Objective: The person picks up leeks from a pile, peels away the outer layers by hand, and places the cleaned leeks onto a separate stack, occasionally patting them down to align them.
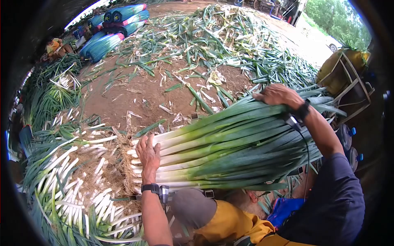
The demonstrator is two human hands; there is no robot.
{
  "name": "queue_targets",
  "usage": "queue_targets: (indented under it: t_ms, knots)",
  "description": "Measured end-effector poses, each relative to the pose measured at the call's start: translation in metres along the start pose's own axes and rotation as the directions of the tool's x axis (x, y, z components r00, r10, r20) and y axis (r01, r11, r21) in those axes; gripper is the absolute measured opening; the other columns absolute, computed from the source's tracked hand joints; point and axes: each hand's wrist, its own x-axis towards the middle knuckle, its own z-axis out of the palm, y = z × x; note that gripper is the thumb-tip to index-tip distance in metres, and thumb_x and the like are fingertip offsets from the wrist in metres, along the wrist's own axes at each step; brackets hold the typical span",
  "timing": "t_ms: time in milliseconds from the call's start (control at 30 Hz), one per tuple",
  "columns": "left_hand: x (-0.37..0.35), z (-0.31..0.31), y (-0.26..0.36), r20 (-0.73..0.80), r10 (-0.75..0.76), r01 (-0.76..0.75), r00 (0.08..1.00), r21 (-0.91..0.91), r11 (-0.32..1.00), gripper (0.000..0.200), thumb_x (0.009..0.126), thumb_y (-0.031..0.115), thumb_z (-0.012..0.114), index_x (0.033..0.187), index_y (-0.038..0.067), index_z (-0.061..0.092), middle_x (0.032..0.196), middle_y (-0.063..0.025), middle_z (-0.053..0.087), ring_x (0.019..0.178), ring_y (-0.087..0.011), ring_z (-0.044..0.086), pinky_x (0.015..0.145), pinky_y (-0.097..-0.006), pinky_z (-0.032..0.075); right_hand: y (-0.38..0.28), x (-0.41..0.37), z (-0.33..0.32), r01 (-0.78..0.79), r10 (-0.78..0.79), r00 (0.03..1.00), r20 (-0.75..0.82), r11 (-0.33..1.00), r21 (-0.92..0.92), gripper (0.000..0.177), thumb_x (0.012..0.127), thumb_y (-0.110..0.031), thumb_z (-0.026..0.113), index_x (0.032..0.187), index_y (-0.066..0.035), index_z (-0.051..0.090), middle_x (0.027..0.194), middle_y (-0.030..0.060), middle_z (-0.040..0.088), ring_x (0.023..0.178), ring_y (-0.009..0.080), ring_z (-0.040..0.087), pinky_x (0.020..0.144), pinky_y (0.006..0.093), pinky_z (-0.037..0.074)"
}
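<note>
Spreading across the bare dirt ground (135, 96), trimmed green leaves (230, 45) lie scattered far towards the back. At the lower left, a loose heap of leeks (69, 180) shows white stalks and roots. A big bundle of leeks (230, 143) rests across the person's lap, with its white ends to the left and its dark leaves to the right. Blue-wrapped rolls (117, 20) are stacked well apart from it at the top left. The left hand (148, 158) lies open and flat against the bundle's white ends. The right hand (279, 95) rests palm down on top of the leaves, fingers loosely curved, not closed around them.
</note>
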Motion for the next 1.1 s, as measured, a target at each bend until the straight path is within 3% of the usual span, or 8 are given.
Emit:
queue_targets:
  t_ms: [133, 267, 500, 767, 800, 933, 967, 1100]
  knots:
    - [0.001, -0.003, 0.003, 0.005, 0.0, 0.0, 1.0, -0.006, 1.0, 0.05, 0.097, 0.031, 0.065, 0.145, 0.018, 0.054, 0.146, -0.0153, 0.046, 0.139, -0.034, 0.036, 0.12, -0.0503, 0.022, 0.042, -0.054, 0.01, 0.027, -0.007, 0.991, -0.134, 0.987, 0.156, 0.065, 0.107, -0.058, 0.033, 0.106, -0.005, 0.07, 0.091, 0.024, 0.07, 0.091, 0.0414, 0.068, 0.087, 0.0496, 0.05]
    - [0.002, -0.002, 0.002, 0.009, 0.009, -0.009, 1.0, 0.001, 1.0, 0.051, 0.098, 0.03, 0.065, 0.145, 0.018, 0.052, 0.146, -0.0153, 0.046, 0.139, -0.034, 0.036, 0.12, -0.0504, 0.022, 0.067, -0.042, 0.074, 0.201, -0.08, 0.882, -0.465, 0.956, 0.216, 0.057, 0.106, -0.051, 0.04, 0.103, -0.003, 0.07, 0.085, 0.0237, 0.069, 0.089, 0.0442, 0.066, 0.086, 0.0522, 0.049]
    - [0.002, -0.001, -0.001, -0.001, 0.046, -0.046, 0.999, 0.012, 0.999, 0.052, 0.098, 0.028, 0.064, 0.146, 0.017, 0.051, 0.147, -0.0153, 0.045, 0.14, -0.0337, 0.036, 0.12, -0.0514, 0.022, 0.063, -0.02, 0.078, 0.067, -0.015, 0.973, -0.229, 0.972, 0.224, 0.056, 0.105, -0.05, 0.043, 0.095, -0.002, 0.07, 0.084, 0.0254, 0.067, 0.086, 0.0445, 0.065, 0.081, 0.0511, 0.049]
    - [0.005, 0.0, 0.001, 0.029, -0.009, 0.008, 1.0, 0.029, 1.0, 0.053, 0.096, 0.031, 0.065, 0.146, 0.017, 0.052, 0.145, -0.0146, 0.047, 0.14, -0.035, 0.036, 0.121, -0.0515, 0.019, 0.083, 0.021, 0.136, 0.088, 0.04, 0.977, -0.21, 0.821, 0.565, 0.07, 0.097, -0.064, 0.05, 0.094, 0.004, 0.069, 0.075, 0.0263, 0.065, 0.076, 0.0438, 0.066, 0.073, 0.0481, 0.049]
    - [0.005, -0.002, 0.004, 0.036, -0.019, 0.019, 0.999, 0.012, 1.0, 0.053, 0.096, 0.032, 0.065, 0.146, 0.017, 0.053, 0.145, -0.0149, 0.047, 0.14, -0.0351, 0.036, 0.121, -0.0513, 0.019, 0.081, 0.017, 0.131, -0.089, 0.138, 0.99, -0.041, 0.809, 0.581, 0.072, 0.095, -0.068, 0.052, 0.093, 0.001, 0.072, 0.092, 0.0245, 0.069, 0.091, 0.0408, 0.065, 0.083, 0.0492, 0.047]
    - [0.004, 0.001, 0.002, -0.023, 0.02, -0.02, 1.0, 0.017, 1.0, 0.053, 0.095, 0.033, 0.068, 0.143, 0.016, 0.054, 0.143, -0.0142, 0.05, 0.138, -0.0339, 0.038, 0.119, -0.0508, 0.022, 0.064, 0.001, 0.122, -0.125, 0.24, 0.946, -0.218, 0.89, 0.439, 0.077, 0.091, -0.075, 0.049, 0.109, -0.005, 0.076, 0.13, 0.02, 0.057, 0.129, 0.0395, 0.046, 0.109, 0.0574, 0.027]
    - [0.003, 0.004, 0.001, -0.032, 0.031, -0.03, 0.999, 0.019, 0.999, 0.052, 0.095, 0.033, 0.068, 0.142, 0.016, 0.055, 0.142, -0.014, 0.05, 0.138, -0.0338, 0.038, 0.119, -0.0507, 0.023, 0.067, 0.003, 0.117, -0.161, 0.218, 0.961, -0.169, 0.941, 0.297, 0.081, 0.093, -0.076, 0.045, 0.124, -0.006, 0.071, 0.131, 0.0206, 0.057, 0.13, 0.0405, 0.045, 0.111, 0.0541, 0.028]
    - [0.003, 0.007, -0.002, -0.098, 0.078, -0.078, 0.992, 0.008, 0.997, 0.051, 0.094, 0.035, 0.069, 0.139, 0.015, 0.057, 0.137, -0.0134, 0.052, 0.134, -0.0332, 0.041, 0.116, -0.0505, 0.025, 0.081, 0.005, 0.104, -0.209, 0.06, 0.876, -0.479, 0.942, -0.264, 0.083, 0.096, -0.07, 0.046, 0.132, 0.003, 0.063, 0.134, 0.024, 0.057, 0.126, 0.0402, 0.051, 0.111, 0.0554, 0.033]
